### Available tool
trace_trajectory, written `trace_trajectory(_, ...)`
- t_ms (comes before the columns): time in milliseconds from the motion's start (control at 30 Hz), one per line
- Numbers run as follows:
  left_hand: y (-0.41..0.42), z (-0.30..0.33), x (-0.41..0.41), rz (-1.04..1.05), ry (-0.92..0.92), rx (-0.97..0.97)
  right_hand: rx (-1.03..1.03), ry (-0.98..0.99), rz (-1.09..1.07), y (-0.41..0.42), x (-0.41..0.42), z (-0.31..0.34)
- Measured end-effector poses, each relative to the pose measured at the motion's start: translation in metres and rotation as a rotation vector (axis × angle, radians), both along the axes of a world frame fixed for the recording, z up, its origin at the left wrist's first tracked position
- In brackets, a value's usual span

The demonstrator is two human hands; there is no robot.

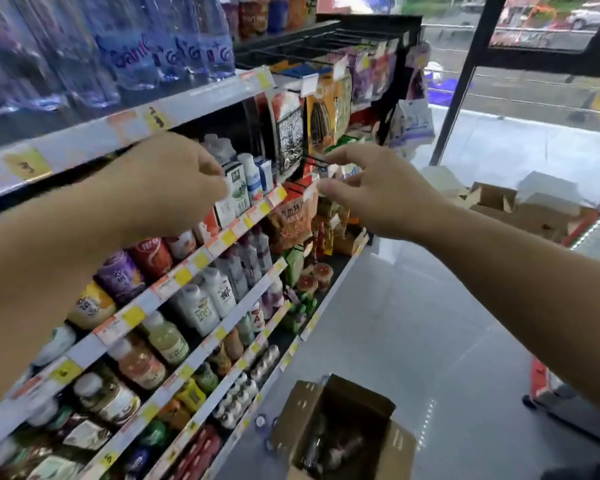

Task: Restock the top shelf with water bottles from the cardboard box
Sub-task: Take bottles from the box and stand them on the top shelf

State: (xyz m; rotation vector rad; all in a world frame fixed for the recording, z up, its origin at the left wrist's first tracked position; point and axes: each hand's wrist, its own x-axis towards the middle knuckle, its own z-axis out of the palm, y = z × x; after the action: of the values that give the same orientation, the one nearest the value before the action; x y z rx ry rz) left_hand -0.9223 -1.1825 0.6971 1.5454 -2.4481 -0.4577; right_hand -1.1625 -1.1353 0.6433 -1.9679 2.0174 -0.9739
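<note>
On the top shelf (pixel 174 109), clear blue-lettered water bottles (pixel 129 46), left hand (pixel 167 188) and right hand (pixel 378 195) loosely curled, empty.

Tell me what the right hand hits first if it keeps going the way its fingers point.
Probably the hanging snack packets on the peg rack: the right hand points its fingers up-left at them. Depth is unclear, though.
</note>
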Motion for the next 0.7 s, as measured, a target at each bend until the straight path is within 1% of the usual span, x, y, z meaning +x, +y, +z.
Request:
trace_trajectory(33, 0.016, 0.0, -0.011, 0.039, 0.027, -0.031, 0.001, -0.002, 0.001, 0.005, 0.003, -0.003)
trace_trajectory(100, 0.027, -0.025, -0.031, -0.037, 0.027, 0.039, -0.001, -0.015, -0.02, 0.014, 0.008, -0.006)
trace_trajectory(267, 0.033, -0.041, -0.068, -0.188, 0.129, 0.026, 0.005, 0.007, -0.154, 0.031, 0.015, -0.009)
trace_trajectory(300, 0.033, -0.044, -0.073, -0.208, 0.143, 0.047, 0.005, 0.007, -0.186, 0.034, 0.016, -0.011)
trace_trajectory(433, 0.035, -0.051, -0.074, -0.309, 0.205, 0.07, 0.028, -0.017, -0.313, 0.044, 0.025, -0.021)
trace_trajectory(567, 0.031, -0.067, -0.069, -0.397, 0.187, 0.064, 0.077, 0.002, -0.427, 0.052, 0.042, -0.041)
trace_trajectory(700, 0.026, -0.107, -0.071, -0.448, 0.185, 0.173, 0.172, -0.022, -0.511, 0.059, 0.052, -0.082)
